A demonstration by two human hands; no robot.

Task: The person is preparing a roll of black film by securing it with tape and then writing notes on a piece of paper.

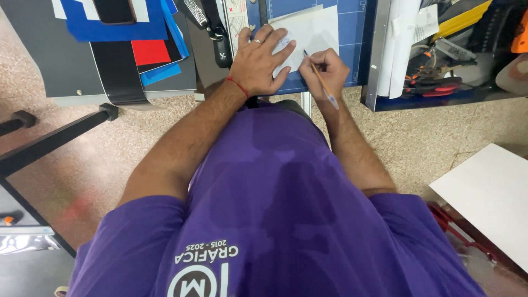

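Left hand (259, 63) lies flat, palm down, at top centre of the frame, fingers (278, 52) spread wide and pressing on the white rectangular paper sheet (316, 30); it grips nothing, just pins the sheet. Silver ring on one finger, red thread band (237, 86) around the wrist. Right hand (325, 71) sits just right of it, fingers curled tight around a thin orange-barrelled pen with a clear cap end (322, 82), tip touching the sheet's lower edge area. Sheet rests on a blue cutting mat with a grid (352, 38), on the worktop at top centre. Left of the mat, a black strap with a metal clip (217, 33) hangs down. Upper left of the frame: stacked blue, red and black card sheets (148, 47) on a grey board (49, 60). Upper right: rolled white papers (404, 44) and a cluttered tray of tools, red and orange bits, details too small to tell. Lower right: a white flat board (489, 192) over the speckled floor (423, 137). Purple T-shirt (275, 209) fills the bottom centre. Black metal bar (55, 140) at mid left.
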